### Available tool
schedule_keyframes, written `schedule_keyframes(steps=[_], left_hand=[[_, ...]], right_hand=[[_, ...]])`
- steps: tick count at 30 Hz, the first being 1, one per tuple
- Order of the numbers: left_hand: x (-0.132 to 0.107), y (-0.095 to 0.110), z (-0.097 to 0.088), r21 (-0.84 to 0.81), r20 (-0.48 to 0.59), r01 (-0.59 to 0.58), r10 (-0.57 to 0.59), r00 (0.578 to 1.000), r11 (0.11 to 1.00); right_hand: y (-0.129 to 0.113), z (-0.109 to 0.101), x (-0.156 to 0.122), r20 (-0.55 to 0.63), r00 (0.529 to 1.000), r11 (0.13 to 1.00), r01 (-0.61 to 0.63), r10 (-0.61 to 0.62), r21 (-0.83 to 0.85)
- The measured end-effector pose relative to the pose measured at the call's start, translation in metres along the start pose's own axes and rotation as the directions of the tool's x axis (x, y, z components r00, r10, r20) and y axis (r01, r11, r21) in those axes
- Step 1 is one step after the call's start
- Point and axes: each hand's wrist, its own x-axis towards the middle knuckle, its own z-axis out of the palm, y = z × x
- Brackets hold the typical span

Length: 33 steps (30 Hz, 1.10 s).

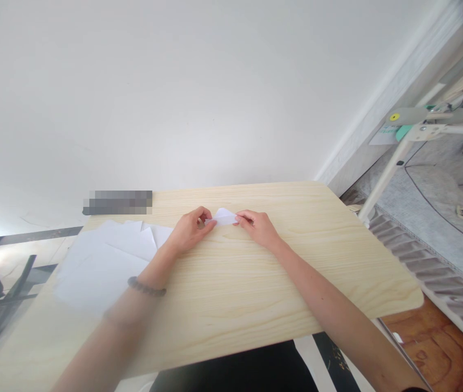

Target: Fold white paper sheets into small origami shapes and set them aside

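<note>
White folded paper (224,217) runs left to right, its ends pinched by the left hand (190,228) and right hand (258,226).

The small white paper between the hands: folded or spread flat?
Folded: the paper is a narrow, pointed strip, pinched at its ends by the left hand and right hand, unlike the flat sheets.

bright, even daylight with soft shadows; wide-angle bending at the edges, blur low left and right.
</note>
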Motion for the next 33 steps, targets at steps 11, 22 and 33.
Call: schedule_keyframes(steps=[11, 22, 33], left_hand=[[0.0001, 0.0011, 0.0, -0.017, 0.019, -0.008, 0.008, 1.0, 1.0], [-0.0005, 0.0037, -0.0003, -0.051, 0.033, 0.01, -0.008, 0.999, 0.999], [-0.0013, 0.0062, 0.0005, -0.044, 0.061, 0.007, -0.004, 0.998, 0.999]], right_hand=[[-0.0015, 0.0023, -0.0006, 0.001, 1.0, 1.0, 0.018, -0.018, 0.003], [0.0003, 0.0023, -0.0008, 0.002, 1.0, 1.0, 0.02, -0.02, -0.01], [-0.0012, 0.002, -0.0013, 0.034, 0.998, 0.999, 0.049, -0.049, -0.013]])
